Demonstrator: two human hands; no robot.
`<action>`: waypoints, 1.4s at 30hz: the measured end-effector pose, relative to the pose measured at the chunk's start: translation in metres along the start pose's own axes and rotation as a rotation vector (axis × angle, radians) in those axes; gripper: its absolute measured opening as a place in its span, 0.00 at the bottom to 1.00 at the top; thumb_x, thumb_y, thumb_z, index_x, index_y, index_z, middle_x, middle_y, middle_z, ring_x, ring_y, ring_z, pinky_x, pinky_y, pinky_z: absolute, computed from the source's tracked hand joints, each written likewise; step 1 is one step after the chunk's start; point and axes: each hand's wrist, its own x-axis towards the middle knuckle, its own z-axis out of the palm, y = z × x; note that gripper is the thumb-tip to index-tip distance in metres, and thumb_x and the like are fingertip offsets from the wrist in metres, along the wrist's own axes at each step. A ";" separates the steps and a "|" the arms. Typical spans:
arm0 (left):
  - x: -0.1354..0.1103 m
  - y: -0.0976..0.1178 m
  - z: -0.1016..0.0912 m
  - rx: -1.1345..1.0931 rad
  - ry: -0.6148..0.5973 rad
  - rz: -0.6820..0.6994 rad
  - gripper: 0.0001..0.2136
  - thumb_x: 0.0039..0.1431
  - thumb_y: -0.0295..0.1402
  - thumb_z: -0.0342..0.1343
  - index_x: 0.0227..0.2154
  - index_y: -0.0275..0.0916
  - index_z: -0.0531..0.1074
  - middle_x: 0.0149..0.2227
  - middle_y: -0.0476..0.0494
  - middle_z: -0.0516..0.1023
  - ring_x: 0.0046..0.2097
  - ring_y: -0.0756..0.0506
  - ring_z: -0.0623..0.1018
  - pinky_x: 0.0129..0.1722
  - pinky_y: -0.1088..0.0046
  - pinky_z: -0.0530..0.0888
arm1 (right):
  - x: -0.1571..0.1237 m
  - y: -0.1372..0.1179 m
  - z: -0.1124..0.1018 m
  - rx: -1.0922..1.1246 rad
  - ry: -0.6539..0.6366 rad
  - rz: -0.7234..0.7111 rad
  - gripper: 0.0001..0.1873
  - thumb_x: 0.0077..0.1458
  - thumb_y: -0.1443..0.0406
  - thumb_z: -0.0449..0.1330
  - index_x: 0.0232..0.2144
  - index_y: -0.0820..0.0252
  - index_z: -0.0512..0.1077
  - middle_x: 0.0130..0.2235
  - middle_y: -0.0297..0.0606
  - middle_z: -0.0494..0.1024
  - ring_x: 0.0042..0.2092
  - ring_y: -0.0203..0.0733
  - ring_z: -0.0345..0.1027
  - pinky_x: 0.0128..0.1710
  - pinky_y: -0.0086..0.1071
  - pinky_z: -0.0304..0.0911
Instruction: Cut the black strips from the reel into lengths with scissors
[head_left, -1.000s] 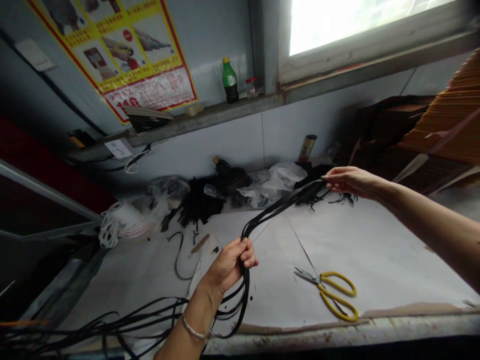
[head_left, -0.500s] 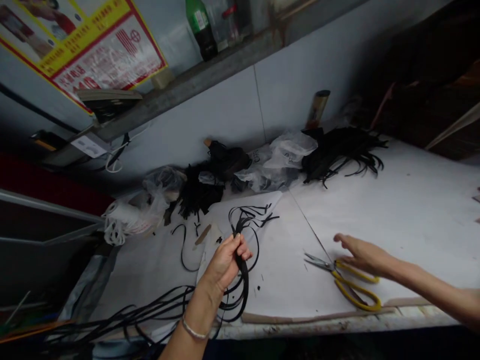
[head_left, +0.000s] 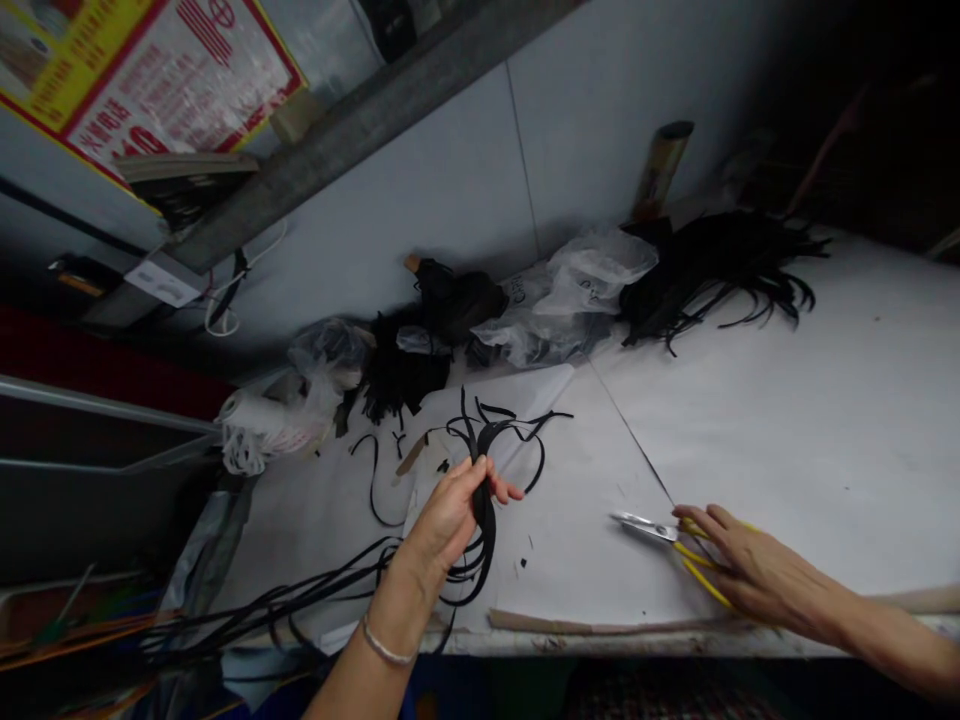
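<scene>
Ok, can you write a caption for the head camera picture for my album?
Left hand gripping black strips, right hand on yellow-handled scissors, over a white tabletop.

A second ago, the right hand (head_left: 739, 560) was up far from the left hand (head_left: 457, 500), pinching the ends of the black strips (head_left: 484, 440). Then it let go and came down over the scissors (head_left: 649, 527). Now its fingers have hold of the yellow handles, and the blades beside it look closer together. The strip ends were pulled tight between the hands. Now they curl and spread out loose just past the left hand. The black pile (head_left: 720, 275), well past the right hand, was partly hidden and now shows.
</scene>
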 end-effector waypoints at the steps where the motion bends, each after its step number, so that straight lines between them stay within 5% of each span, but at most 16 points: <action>1: 0.000 0.001 0.001 0.010 -0.012 0.001 0.13 0.56 0.40 0.58 0.25 0.35 0.67 0.22 0.48 0.72 0.38 0.41 0.78 0.51 0.64 0.64 | 0.001 -0.013 -0.009 0.170 -0.081 0.004 0.27 0.55 0.64 0.53 0.58 0.57 0.59 0.52 0.47 0.67 0.49 0.49 0.67 0.50 0.38 0.65; 5: -0.002 0.003 0.004 0.037 -0.060 -0.002 0.13 0.57 0.41 0.57 0.26 0.36 0.67 0.23 0.43 0.77 0.45 0.39 0.77 0.55 0.60 0.62 | 0.011 -0.084 -0.048 0.580 -0.358 -0.069 0.32 0.58 0.53 0.58 0.61 0.49 0.55 0.62 0.39 0.56 0.63 0.49 0.50 0.62 0.37 0.50; 11: -0.009 0.012 0.013 0.163 -0.079 -0.004 0.12 0.59 0.41 0.55 0.28 0.36 0.69 0.33 0.36 0.81 0.51 0.39 0.74 0.59 0.60 0.56 | 0.038 -0.157 -0.080 0.323 -0.409 -0.193 0.39 0.49 0.45 0.62 0.59 0.53 0.59 0.49 0.43 0.65 0.49 0.50 0.63 0.50 0.40 0.61; 27: -0.020 0.023 0.015 0.049 -0.164 -0.104 0.12 0.56 0.40 0.60 0.30 0.36 0.67 0.39 0.34 0.80 0.49 0.41 0.75 0.54 0.65 0.61 | 0.059 -0.191 -0.087 0.321 -0.337 -0.341 0.36 0.43 0.46 0.68 0.51 0.54 0.65 0.42 0.38 0.68 0.41 0.44 0.64 0.38 0.32 0.60; 42: -0.019 0.019 0.009 -0.134 -0.213 -0.202 0.07 0.56 0.32 0.59 0.29 0.35 0.67 0.42 0.29 0.79 0.52 0.38 0.75 0.51 0.67 0.66 | 0.058 -0.197 -0.079 0.497 -0.423 -0.311 0.36 0.44 0.50 0.68 0.51 0.60 0.67 0.35 0.35 0.68 0.33 0.38 0.60 0.30 0.27 0.56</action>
